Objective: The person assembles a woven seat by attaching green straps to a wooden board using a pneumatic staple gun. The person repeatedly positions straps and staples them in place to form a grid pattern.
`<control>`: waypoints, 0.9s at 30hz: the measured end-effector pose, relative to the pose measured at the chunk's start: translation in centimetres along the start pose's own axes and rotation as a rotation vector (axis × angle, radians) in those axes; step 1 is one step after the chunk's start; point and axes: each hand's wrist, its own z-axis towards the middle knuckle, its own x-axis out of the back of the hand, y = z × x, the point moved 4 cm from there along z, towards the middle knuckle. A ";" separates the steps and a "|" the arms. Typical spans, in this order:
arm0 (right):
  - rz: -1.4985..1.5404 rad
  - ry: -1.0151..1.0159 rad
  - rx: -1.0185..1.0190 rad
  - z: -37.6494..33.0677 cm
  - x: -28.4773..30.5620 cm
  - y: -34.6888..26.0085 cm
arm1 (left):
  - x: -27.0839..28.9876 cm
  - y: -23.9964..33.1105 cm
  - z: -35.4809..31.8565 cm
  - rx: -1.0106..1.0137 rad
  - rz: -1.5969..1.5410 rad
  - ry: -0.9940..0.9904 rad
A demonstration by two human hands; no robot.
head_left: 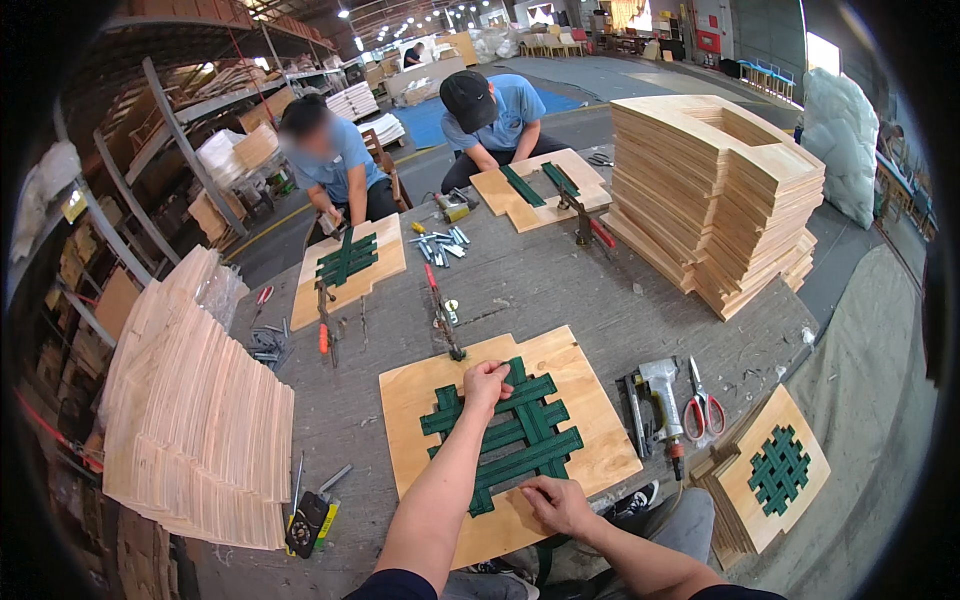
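Observation:
A plywood panel (585,375) lies on the worktable before me. Dark green webbing straps (530,455) cross each other over its middle in a lattice, and dark gaps show between them. At the far end of one lengthwise strap, my left hand (487,385) is closed, fingertips pinched at the strap's edge. My right hand (562,505) is over the panel's near part, just below the nearest cross strap. Its fingers are curled together, and whatever they hold is hidden. A red-handled toggle clamp (441,305) reaches the panel's far edge.
A pneumatic staple gun (660,390) and red-handled scissors (703,410) lie right of the panel. Plywood stacks stand left (195,410) and far right (700,200). A finished-looking webbed panel (765,470) tops a lower stack. Two co-workers (345,165) (500,110) handle similar panels. A tape measure (308,525) lies near left.

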 end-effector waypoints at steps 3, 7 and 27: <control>-0.040 -0.031 0.035 -1.2 0.1 -0.1 | -0.3 0.2 -0.3 0.010 0.130 0.011; -0.036 -0.063 -0.002 -1.7 0.3 -0.3 | -0.2 0.2 -0.7 0.011 0.150 0.025; -0.140 0.191 0.003 20.8 4.5 3.6 | 1.4 -1.2 -0.4 0.084 -0.049 -0.008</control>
